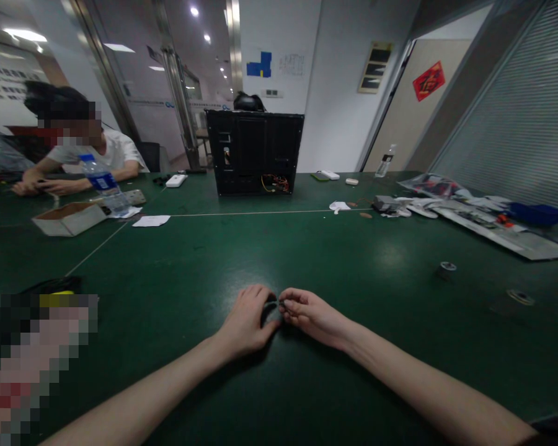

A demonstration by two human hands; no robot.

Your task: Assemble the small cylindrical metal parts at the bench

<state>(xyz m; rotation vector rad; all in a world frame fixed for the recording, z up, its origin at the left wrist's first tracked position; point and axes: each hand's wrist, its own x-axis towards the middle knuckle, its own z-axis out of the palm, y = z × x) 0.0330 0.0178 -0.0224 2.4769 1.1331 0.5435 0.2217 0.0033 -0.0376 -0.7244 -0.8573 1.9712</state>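
Green, smooth tabletop (204, 260), w/ a soft dull shine, lies under both hands. The person's L hand (247, 319) is arched like letter C: its thumb and fingers are apart, w/ a gap btw. them. R hand (314, 314) has curled fingers, and its thumb and forefinger pinch a tiny dark piece (281, 302); its material and exact shape are too small to tell. This piece is btw. the two hands, near the L fingertips; whether they touch it, one cannot tell. Further to the R stands a short, round cylinder (447, 269) w/ pale rim. At the far side is a black, boxy casing (251, 148), upright, w/ thin coloured wires (279, 183) in its lower opening. On the L, a clear plastic bottle (108, 186) w/ blue cap is near an open, whitish box (77, 223).
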